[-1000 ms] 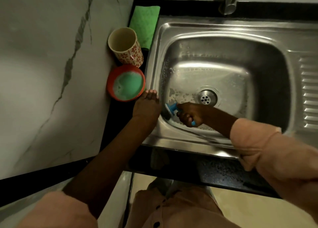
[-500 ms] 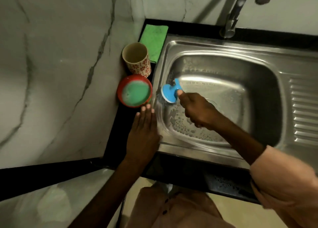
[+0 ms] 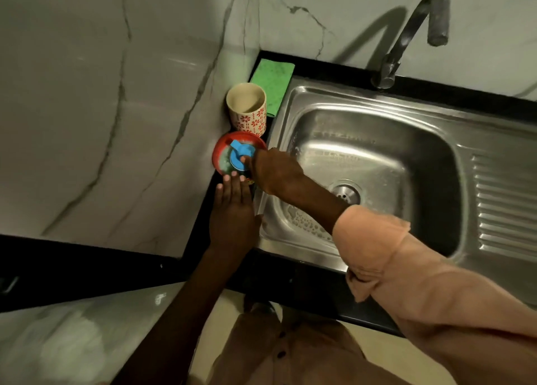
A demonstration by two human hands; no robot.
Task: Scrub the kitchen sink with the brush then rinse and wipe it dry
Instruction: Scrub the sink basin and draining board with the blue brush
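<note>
My right hand [image 3: 274, 171] grips the blue brush [image 3: 240, 155], fingers curled round its handle, and holds its round head down in the red bowl [image 3: 220, 149] of green soapy stuff, just past my knuckles. My right arm reaches across the near left corner of the sink [image 3: 377, 163], the peach sleeve [image 3: 374, 239] bunched at the forearm.

My left hand [image 3: 234, 213] lies flat on the dark counter [image 3: 203, 219] just short of the bowl, fingers straight and together, holding nothing; the fingertips [image 3: 226, 178] come right up to the bowl's near rim, and I cannot tell whether they touch it.

Beyond the bowl, just behind it, stands a cream cup [image 3: 247, 108] with red flowers, upright. Past the cup, a green cloth [image 3: 273, 82] lies flat in the corner of the counter by the sink's edge.

To the right of my right hand the steel basin opens out, with soap bubbles [image 3: 302, 222] on the floor near my forearm and the drain [image 3: 347, 194] just beyond my wrist. The ribbed draining board [image 3: 505, 204] is far to the right. The tap [image 3: 406, 35] rises from the counter behind the basin, its spout curving over.
</note>
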